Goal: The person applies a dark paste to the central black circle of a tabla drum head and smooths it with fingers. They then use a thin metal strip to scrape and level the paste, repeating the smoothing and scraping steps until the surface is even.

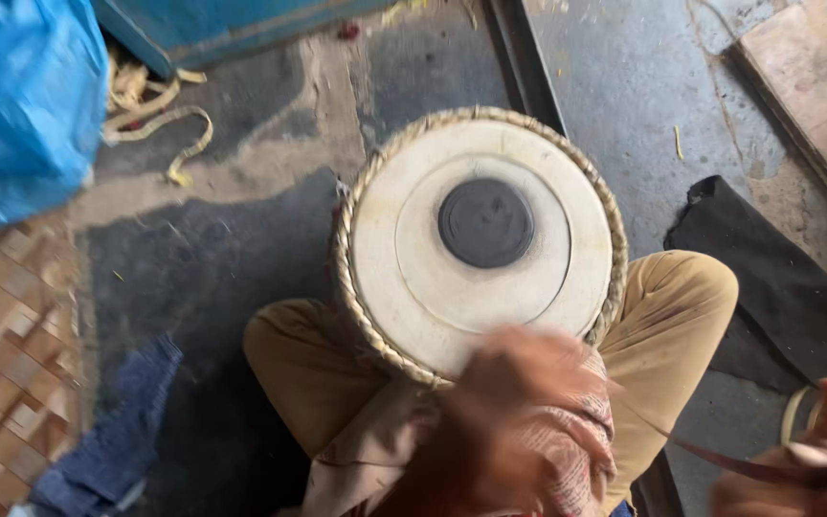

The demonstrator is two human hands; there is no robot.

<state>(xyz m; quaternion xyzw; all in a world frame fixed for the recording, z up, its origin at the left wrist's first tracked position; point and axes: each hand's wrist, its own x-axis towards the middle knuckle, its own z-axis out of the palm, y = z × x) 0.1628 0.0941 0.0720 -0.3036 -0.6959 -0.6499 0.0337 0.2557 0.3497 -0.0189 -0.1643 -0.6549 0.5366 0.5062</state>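
A small hand drum [479, 239] stands upright between my bent knees in tan trousers [672, 306]. Its pale skin has a black round patch in the middle and a braided rim. My left hand [519, 383] is blurred with motion at the drum's near rim, above a patterned cloth [567, 450]; whether it grips anything is unclear. My right hand [820, 445] is at the bottom right corner, closed on a thin dark strap [720, 464] that runs back toward my lap.
A black mat [777, 278] lies right of my knee, with a wooden board [815, 77] beyond it. A blue plastic sheet [21, 96] and pale strips [160, 115] lie at the top left. A woven mat [2, 354] and blue cloth [112, 440] are on the left.
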